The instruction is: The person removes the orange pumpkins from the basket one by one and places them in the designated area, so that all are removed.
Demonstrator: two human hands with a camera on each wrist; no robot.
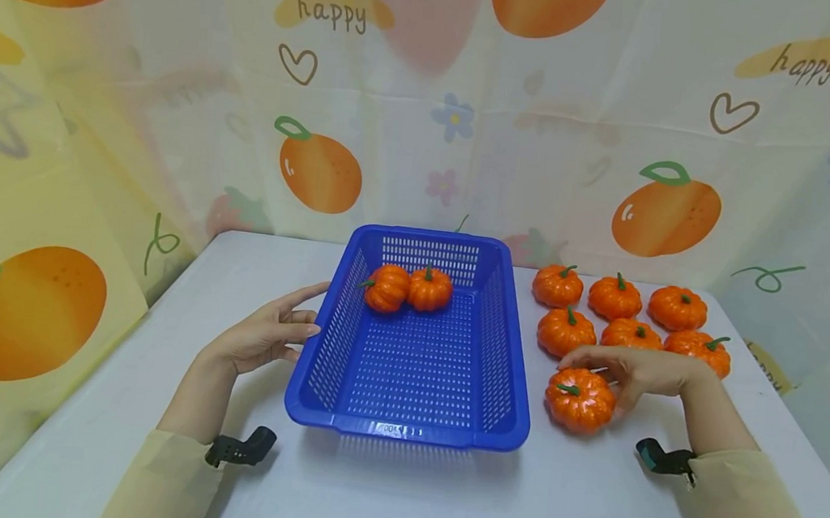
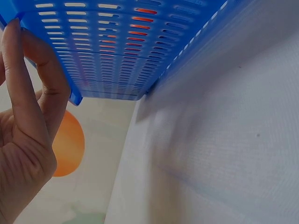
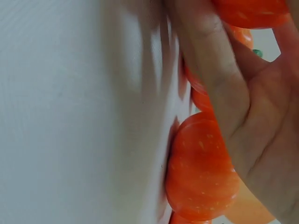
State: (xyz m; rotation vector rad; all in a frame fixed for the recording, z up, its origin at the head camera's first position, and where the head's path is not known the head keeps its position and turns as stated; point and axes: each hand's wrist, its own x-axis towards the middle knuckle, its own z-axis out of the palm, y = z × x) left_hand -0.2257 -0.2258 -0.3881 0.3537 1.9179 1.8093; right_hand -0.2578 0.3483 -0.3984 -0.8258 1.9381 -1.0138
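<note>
A glossy orange pumpkin (image 1: 579, 402) is gripped in the curled fingers of a right hand (image 1: 640, 369), just to the right of a blue basket (image 1: 459, 437); whether it is lifted off the table (image 1: 410, 511) cannot be told. At the basket's left rim, a left hand (image 1: 263, 332) is rested, its fingers loosely extended and touching the plastic rather than wrapped around it. By its sheen, the pumpkin is judged to be light, hard-shelled and somewhat slippery (an artificial one, most likely), though its finish could be chipped by a drop. A hold is best taken across the ribbed sides at the widest part, with the short green stem (image 1: 569, 390) spared, as it may be weakly fixed. Two more pumpkins (image 1: 430, 290) are seated side by side toward the basket's far end, and six others (image 1: 614, 297) are grouped in two rows at the table's right. The white tabletop is shown smooth and flat, so round bodies could be rolled by a nudge. The space behind is closed off by a pale backdrop (image 1: 397, 119) printed with oranges, hearts and the word "happy".
</note>
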